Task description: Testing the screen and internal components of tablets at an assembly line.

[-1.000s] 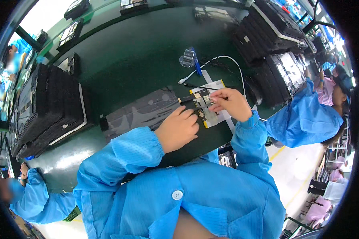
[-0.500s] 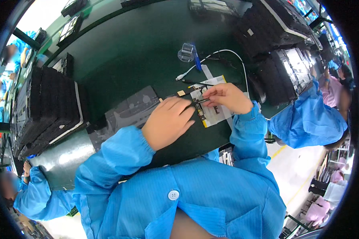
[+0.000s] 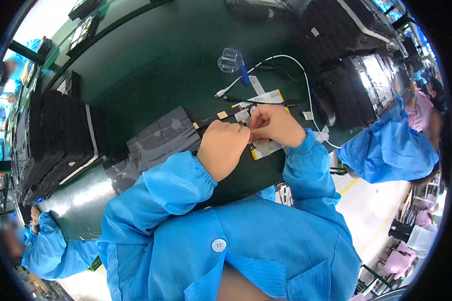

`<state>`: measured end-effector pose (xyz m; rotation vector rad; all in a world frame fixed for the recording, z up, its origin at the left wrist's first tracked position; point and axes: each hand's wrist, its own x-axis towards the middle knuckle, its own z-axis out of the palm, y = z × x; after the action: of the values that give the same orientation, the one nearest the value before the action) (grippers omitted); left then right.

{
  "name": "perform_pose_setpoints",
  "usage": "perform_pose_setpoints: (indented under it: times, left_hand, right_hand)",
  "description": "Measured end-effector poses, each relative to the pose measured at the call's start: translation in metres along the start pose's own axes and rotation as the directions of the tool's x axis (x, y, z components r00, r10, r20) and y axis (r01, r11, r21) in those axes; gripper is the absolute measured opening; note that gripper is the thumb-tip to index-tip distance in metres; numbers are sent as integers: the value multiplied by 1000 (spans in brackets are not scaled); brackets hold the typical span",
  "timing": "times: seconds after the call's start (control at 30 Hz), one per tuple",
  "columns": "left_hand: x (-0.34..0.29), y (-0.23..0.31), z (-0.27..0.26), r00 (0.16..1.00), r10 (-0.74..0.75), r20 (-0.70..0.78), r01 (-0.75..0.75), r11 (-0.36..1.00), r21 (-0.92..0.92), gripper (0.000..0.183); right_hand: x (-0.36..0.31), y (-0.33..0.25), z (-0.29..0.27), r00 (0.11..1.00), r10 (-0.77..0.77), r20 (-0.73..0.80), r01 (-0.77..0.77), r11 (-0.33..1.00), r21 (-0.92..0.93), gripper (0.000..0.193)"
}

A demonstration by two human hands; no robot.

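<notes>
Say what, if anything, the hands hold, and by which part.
Can't tell: the left hand and right hand have their fingertips close together, hiding anything pinched.

The right grip [image 3: 277, 125] partly hides the yellow-edged white piece [image 3: 268, 96] beneath it.

On the dark green table [image 3: 145, 70], far left: a tall black stack [image 3: 50, 140] with a white strip [image 3: 92, 129]. Far right: a big black stack [image 3: 331, 40] and, just beside it, a lower stack [image 3: 374, 78] with a shiny top. In between: a bendy white cord [image 3: 281, 55], a clear plastic thing [image 3: 229, 59], a blue stick [image 3: 244, 69]. At both sides: people [image 3: 386, 145] in blue. Lower right: pale floor [image 3: 379, 200].
</notes>
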<state>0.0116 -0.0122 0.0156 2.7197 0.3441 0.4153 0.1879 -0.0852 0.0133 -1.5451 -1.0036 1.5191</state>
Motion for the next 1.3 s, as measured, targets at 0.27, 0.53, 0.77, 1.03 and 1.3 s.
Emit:
perform_pose_setpoints:
  times: [0.27, 0.53, 0.77, 1.03, 1.3]
  left_hand:
    - [-7, -11, 4, 1000, 16, -25, -14, 996, 83, 9]
    - [-7, -9, 3, 997, -44, -56, 46, 998, 32, 10]
    - [-7, -8, 3, 997, -75, -30, 76, 996, 44, 11]
    - [-8, -8, 6, 997, -71, -36, 72, 997, 31, 12]
    - [-6, -8, 5, 997, -77, -32, 78, 996, 33, 11]
  right_hand:
    - [-1, 0, -2, 1000, -6, -14, 8, 996, 94, 23]
    - [-1, -1, -5, 1000, 13, 2, -13, 999, 38, 24]
    - [0, 1, -1, 999, 12, -41, -11, 999, 38, 21]
    - [3, 4, 6, 995, -54, -85, 48, 996, -72, 20]
    - [10, -9, 5, 997, -8, -71, -13, 956, -292, 18]
